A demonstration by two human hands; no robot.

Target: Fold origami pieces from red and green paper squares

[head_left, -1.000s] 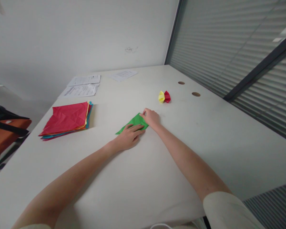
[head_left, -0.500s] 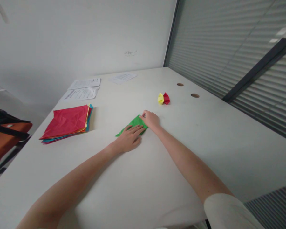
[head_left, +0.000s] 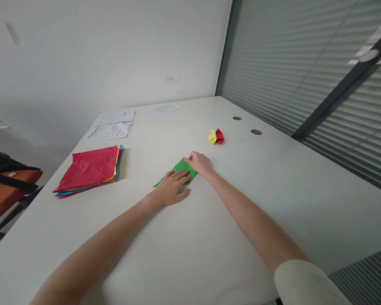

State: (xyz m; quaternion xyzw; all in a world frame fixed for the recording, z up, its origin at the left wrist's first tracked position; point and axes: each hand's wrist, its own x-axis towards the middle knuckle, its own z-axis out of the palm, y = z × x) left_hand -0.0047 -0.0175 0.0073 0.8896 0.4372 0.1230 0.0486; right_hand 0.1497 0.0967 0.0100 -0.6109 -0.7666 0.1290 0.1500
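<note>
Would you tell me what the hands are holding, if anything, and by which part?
The folded green paper sheet, flat on the white table: the left hand presses its near part, the right hand its far corner.

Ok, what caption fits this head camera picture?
Left hand and right hand rest on a folded green paper sheet on the white table, beside a red-topped paper stack.

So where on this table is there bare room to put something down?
Widest free patch: the near table right of the right arm. Another lies between the coloured sheet stack and the green paper. Crowded where the left hand and right hand touch that paper; printed pages fill the far-left corner.
</note>
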